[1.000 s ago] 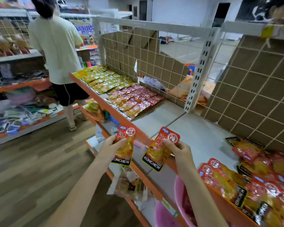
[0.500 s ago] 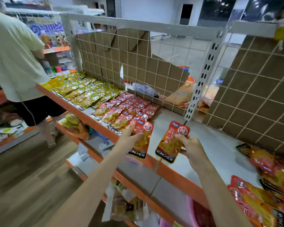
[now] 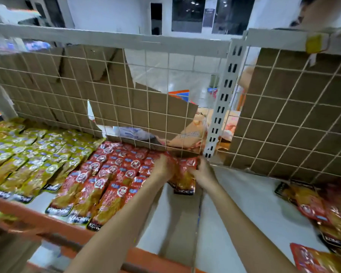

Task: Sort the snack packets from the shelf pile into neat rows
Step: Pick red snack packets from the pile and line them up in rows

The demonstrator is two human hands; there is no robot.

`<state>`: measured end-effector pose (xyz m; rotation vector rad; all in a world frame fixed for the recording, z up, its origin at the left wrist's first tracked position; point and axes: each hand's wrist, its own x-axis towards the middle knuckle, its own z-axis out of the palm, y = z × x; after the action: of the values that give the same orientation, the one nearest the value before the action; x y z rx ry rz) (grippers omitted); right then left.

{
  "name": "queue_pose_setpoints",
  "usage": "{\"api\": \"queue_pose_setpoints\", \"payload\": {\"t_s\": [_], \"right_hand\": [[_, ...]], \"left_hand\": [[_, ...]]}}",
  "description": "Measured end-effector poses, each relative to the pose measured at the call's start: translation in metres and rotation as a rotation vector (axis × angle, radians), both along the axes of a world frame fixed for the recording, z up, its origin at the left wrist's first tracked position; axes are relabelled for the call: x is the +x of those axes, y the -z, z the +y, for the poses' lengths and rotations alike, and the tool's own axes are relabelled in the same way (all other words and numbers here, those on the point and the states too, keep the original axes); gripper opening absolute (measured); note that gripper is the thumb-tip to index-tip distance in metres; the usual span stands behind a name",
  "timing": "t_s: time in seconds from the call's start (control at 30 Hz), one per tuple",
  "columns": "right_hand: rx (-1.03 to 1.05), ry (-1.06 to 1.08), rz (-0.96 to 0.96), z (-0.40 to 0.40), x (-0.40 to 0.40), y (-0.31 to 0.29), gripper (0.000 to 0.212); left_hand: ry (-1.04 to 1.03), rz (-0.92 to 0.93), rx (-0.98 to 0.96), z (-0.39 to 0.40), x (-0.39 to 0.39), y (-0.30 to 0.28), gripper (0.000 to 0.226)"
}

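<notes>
A: Where are the two red packets [image 3: 185, 175] found now?

B: They are held low at the far end of the white shelf [image 3: 244, 203], close to the wire mesh back [image 3: 295, 115], just right of the red rows [image 3: 110, 174]. The left hand [image 3: 162, 167] is laid over the left packet, and the right hand [image 3: 203, 171] is closed on the right edge of the other.

A: Can the fingers be seen clearly?

B: Only partly, because of blur. On both hands they seem curled onto the foil; whether the packets already lie on the shelf cannot be told.

A: On which relation does the next move depend?

B: The long axis of each packet is directed far to near, with the black band towards the near side, parallel to the rows. The gap to be filled is judged to lie directly under the hands. The unsorted pile [image 3: 327, 209] is well apart, at the right, nearer to the right hand.
</notes>
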<state>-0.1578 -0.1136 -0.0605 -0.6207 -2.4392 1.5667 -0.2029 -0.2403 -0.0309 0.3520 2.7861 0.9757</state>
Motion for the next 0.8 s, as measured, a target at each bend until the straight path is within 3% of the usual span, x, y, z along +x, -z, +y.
{"api": "queue_pose_setpoints", "payload": {"t_s": [0.13,0.33,0.57,0.8], "right_hand": [[0.271,0.099,0.1,-0.015,-0.001,0.01,0.047],[0.677,0.045,-0.035,-0.023,0.015,0.025,0.03],[0.796,-0.024,-0.211,-0.032,0.027,0.027,0.046],[0.791,0.073,-0.305,-0.042,0.009,0.03,0.047]], "left_hand": [[0.026,0.215,-0.183,0.013,-0.011,0.01,0.042],[0.518,0.389,-0.517,-0.007,-0.033,0.048,0.047],[0.618,0.611,-0.5,-0.016,-0.035,0.049,0.05],[0.561,0.627,-0.438,-0.01,-0.049,0.046,0.047]]}}
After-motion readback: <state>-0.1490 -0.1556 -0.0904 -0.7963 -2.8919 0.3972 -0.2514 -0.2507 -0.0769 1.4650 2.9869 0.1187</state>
